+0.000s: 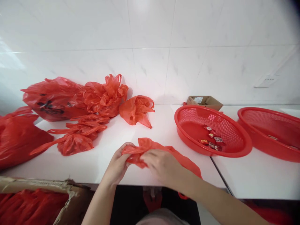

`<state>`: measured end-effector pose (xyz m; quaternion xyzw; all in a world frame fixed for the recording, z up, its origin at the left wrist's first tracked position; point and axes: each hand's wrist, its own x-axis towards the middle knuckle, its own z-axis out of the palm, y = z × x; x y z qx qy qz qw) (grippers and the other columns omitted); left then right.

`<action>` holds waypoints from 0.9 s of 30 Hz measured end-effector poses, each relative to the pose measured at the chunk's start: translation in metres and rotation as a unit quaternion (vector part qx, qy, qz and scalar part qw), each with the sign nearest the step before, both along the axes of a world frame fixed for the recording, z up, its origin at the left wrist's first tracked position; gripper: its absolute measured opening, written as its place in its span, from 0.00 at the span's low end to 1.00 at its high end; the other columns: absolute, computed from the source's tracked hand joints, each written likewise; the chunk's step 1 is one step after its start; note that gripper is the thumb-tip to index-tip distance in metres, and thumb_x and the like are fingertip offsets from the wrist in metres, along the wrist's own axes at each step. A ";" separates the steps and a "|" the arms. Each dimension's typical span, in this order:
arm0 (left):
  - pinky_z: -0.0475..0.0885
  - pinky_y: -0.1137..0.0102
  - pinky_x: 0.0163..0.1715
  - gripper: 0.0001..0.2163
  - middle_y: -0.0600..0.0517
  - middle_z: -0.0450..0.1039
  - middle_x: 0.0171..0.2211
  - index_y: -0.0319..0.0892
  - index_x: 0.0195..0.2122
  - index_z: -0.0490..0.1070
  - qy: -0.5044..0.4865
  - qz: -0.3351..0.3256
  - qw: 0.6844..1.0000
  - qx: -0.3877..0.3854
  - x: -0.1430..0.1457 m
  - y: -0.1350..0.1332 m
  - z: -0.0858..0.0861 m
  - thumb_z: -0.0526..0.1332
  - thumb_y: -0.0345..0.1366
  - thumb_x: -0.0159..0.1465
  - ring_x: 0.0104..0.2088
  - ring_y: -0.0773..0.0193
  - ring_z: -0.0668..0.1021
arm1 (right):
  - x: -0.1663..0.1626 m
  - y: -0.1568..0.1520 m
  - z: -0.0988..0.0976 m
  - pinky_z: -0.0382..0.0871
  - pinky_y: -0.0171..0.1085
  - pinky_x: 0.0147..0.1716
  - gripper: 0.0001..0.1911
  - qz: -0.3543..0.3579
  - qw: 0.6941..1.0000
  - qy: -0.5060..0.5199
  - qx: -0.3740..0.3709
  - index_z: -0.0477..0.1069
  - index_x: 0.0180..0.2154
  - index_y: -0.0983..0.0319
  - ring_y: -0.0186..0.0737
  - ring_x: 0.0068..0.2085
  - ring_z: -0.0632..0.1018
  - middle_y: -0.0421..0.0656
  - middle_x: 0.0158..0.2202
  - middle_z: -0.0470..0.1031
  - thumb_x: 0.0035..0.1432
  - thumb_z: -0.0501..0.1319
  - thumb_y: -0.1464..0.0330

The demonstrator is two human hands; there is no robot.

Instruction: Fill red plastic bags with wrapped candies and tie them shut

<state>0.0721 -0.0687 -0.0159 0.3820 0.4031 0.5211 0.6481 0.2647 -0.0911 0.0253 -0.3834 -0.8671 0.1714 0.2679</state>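
Now our left fingers and right fingers hold the bag near the front desk edge; probably light, slippery, best gripped by folds.

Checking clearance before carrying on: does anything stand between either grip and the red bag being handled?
Nothing visible does: the left grip and right grip both touch the red bag. The nearer basket, with small packets inside, stands off to the right, apart from both.
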 end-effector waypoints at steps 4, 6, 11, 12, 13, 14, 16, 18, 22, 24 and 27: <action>0.76 0.75 0.35 0.12 0.52 0.76 0.34 0.39 0.36 0.73 -0.125 -0.050 0.989 -0.053 -0.007 -0.011 0.003 0.69 0.27 0.52 0.34 0.66 0.79 | 0.015 0.029 -0.036 0.70 0.41 0.43 0.18 -0.090 0.981 -0.164 -0.045 0.74 0.49 0.63 0.47 0.44 0.78 0.50 0.43 0.78 0.60 0.52 0.76; 0.78 0.73 0.33 0.12 0.51 0.77 0.34 0.39 0.38 0.72 -0.179 -0.022 0.978 -0.108 -0.019 -0.012 0.005 0.67 0.25 0.52 0.32 0.65 0.80 | 0.032 0.034 -0.039 0.70 0.41 0.38 0.24 -0.067 0.966 -0.219 -0.116 0.71 0.55 0.60 0.50 0.42 0.79 0.50 0.44 0.79 0.55 0.60 0.70; 0.77 0.75 0.25 0.14 0.53 0.78 0.31 0.42 0.41 0.72 -0.192 0.134 0.962 -0.143 -0.055 -0.002 0.004 0.59 0.22 0.55 0.26 0.67 0.80 | 0.069 0.027 -0.017 0.67 0.35 0.28 0.45 -0.033 0.915 -0.289 -0.279 0.46 0.68 0.46 0.43 0.33 0.80 0.46 0.47 0.78 0.51 0.59 0.71; 0.77 0.75 0.25 0.14 0.54 0.77 0.32 0.43 0.40 0.72 -0.156 0.124 0.972 -0.121 -0.058 0.000 0.001 0.61 0.23 0.54 0.26 0.67 0.80 | 0.073 0.026 -0.013 0.65 0.33 0.26 0.46 -0.037 0.915 -0.285 -0.283 0.44 0.68 0.45 0.41 0.31 0.79 0.45 0.47 0.78 0.51 0.58 0.72; 0.76 0.76 0.25 0.12 0.54 0.77 0.32 0.43 0.38 0.73 -0.095 0.101 0.986 -0.092 -0.058 0.001 -0.003 0.64 0.25 0.53 0.27 0.67 0.79 | 0.075 0.026 -0.011 0.64 0.33 0.25 0.46 -0.041 0.917 -0.278 -0.282 0.43 0.68 0.44 0.41 0.30 0.79 0.44 0.47 0.78 0.51 0.58 0.71; 0.76 0.75 0.27 0.10 0.53 0.76 0.33 0.43 0.36 0.74 -0.010 0.069 0.996 -0.056 -0.056 0.002 -0.009 0.66 0.28 0.53 0.28 0.67 0.79 | 0.077 0.027 -0.010 0.64 0.33 0.25 0.46 -0.043 0.919 -0.272 -0.283 0.43 0.68 0.44 0.41 0.31 0.79 0.44 0.46 0.78 0.51 0.58 0.71; 0.76 0.71 0.36 0.07 0.51 0.74 0.34 0.43 0.33 0.77 0.209 0.014 0.977 0.030 -0.047 0.003 -0.022 0.69 0.35 0.53 0.35 0.63 0.78 | 0.078 0.030 -0.015 0.67 0.36 0.28 0.44 -0.051 0.918 -0.266 -0.289 0.45 0.68 0.47 0.46 0.36 0.80 0.45 0.48 0.78 0.53 0.58 0.66; 0.74 0.64 0.48 0.11 0.48 0.71 0.39 0.44 0.38 0.79 0.414 0.000 0.905 0.097 -0.035 0.005 -0.036 0.66 0.41 0.56 0.43 0.57 0.77 | 0.077 0.031 -0.024 0.70 0.41 0.38 0.38 -0.062 0.917 -0.258 -0.297 0.50 0.68 0.52 0.52 0.46 0.79 0.49 0.51 0.76 0.58 0.57 0.61; 0.75 0.54 0.44 0.24 0.42 0.59 0.53 0.43 0.56 0.68 0.622 0.054 0.776 0.092 -0.013 0.008 -0.054 0.61 0.45 0.59 0.39 0.54 0.78 | 0.075 0.029 -0.046 0.69 0.44 0.47 0.35 -0.069 0.924 -0.237 -0.293 0.48 0.68 0.53 0.51 0.51 0.76 0.53 0.60 0.67 0.62 0.53 0.66; 0.76 0.54 0.38 0.24 0.39 0.56 0.56 0.42 0.59 0.62 0.665 0.051 0.742 0.072 -0.009 0.010 -0.058 0.58 0.40 0.61 0.34 0.56 0.78 | 0.075 0.027 -0.054 0.70 0.44 0.47 0.46 -0.048 0.917 -0.253 -0.305 0.41 0.69 0.45 0.50 0.52 0.76 0.51 0.66 0.57 0.54 0.57 0.74; 0.76 0.56 0.39 0.25 0.40 0.57 0.53 0.42 0.60 0.59 0.666 0.006 0.741 0.091 -0.012 0.012 -0.061 0.54 0.30 0.60 0.36 0.55 0.78 | 0.078 0.023 -0.054 0.64 0.50 0.56 0.55 -0.014 0.907 -0.266 -0.326 0.38 0.67 0.37 0.55 0.62 0.66 0.44 0.71 0.42 0.46 0.61 0.79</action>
